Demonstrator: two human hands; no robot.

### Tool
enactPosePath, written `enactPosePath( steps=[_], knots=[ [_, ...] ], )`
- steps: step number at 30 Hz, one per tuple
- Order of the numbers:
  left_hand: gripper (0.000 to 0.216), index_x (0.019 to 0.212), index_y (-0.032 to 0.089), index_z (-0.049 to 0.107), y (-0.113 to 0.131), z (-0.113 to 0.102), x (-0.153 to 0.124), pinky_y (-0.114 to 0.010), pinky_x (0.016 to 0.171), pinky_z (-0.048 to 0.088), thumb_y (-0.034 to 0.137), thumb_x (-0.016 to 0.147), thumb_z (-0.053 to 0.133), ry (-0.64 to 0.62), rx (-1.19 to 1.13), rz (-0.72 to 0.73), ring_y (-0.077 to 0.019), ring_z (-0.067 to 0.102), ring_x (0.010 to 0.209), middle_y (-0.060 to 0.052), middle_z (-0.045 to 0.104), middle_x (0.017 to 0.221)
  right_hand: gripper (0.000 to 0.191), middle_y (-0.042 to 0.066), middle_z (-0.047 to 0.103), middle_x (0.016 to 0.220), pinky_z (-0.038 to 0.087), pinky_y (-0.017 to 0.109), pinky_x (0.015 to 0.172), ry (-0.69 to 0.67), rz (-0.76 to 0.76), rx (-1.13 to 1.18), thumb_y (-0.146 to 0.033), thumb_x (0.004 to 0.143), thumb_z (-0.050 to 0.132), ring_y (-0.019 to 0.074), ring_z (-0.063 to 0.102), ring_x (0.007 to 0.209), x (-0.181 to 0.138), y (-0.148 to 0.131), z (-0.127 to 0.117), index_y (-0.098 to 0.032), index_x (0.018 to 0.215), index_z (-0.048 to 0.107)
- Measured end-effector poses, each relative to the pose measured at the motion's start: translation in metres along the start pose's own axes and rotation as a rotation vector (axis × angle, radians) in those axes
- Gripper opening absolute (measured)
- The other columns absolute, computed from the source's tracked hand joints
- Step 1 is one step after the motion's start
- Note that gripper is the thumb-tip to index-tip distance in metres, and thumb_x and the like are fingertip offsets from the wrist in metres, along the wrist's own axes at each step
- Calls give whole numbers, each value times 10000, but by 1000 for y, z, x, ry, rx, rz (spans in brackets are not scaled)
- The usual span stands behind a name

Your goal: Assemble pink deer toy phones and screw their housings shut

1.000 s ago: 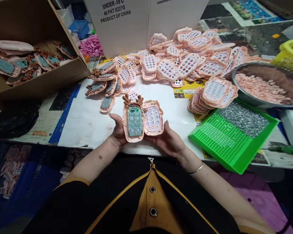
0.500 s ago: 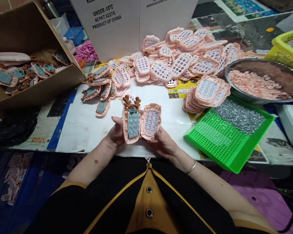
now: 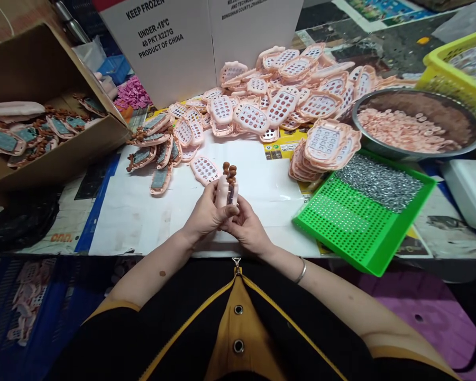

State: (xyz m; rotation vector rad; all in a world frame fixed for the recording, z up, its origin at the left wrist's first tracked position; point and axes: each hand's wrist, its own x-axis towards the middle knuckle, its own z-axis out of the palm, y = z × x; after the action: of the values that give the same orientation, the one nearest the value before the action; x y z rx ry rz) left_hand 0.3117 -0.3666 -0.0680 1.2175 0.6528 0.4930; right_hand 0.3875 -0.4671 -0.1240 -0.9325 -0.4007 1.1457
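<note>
Two pale pink toy phone shell halves (image 3: 222, 191) stand upright and edge-on above the table's front, face to face, with a dark gap along their side. Brown antlers (image 3: 229, 170) stick out at the top. My left hand (image 3: 204, 212) is closed round the left side, thumb across the lower end. From the right and below, my right hand (image 3: 250, 225) grips the other side, its fingers partly hidden. The circuit board and keypad inside are out of sight. Just behind lies a loose pink keypad shell (image 3: 205, 170) on the white sheet (image 3: 158, 219).
Several board-fitted shells (image 3: 161, 179) lie left of centre, near a cardboard box (image 3: 99, 132). A shell heap (image 3: 246, 116) spreads at the back. To the right are stacked shells (image 3: 323, 142), a green tray (image 3: 341, 225) of screws, a metal bowl (image 3: 470, 138) and a yellow basket (image 3: 436, 66).
The two halves, held side by side and facing up before, are now turned on edge and brought together. Both hands have closed in toward each other. The view has shifted slightly.
</note>
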Motion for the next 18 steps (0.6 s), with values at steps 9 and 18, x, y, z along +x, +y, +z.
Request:
enactPosePath(
  steps=[9,18],
  knots=[
    [919,1206,208,641,-3,12,-4,-384,1125,387,565,417,949,45,-59,22,-335,492,1357,-125,608,1355,902,34,649,1214,541,427,1022,2,-23,-74,-340,538,954,233,670,1084,-4,-1,-2,-334,1340,542],
    [637,1198,197,716,0,-10,-1,-327,994,501,530,677,866,-156,-198,-111,-263,639,1190,-105,695,1284,564,1,685,1011,552,371,903,-174,-38,-130,-470,655,871,197,658,922,-10,-9,-7,-279,1127,630]
  ],
)
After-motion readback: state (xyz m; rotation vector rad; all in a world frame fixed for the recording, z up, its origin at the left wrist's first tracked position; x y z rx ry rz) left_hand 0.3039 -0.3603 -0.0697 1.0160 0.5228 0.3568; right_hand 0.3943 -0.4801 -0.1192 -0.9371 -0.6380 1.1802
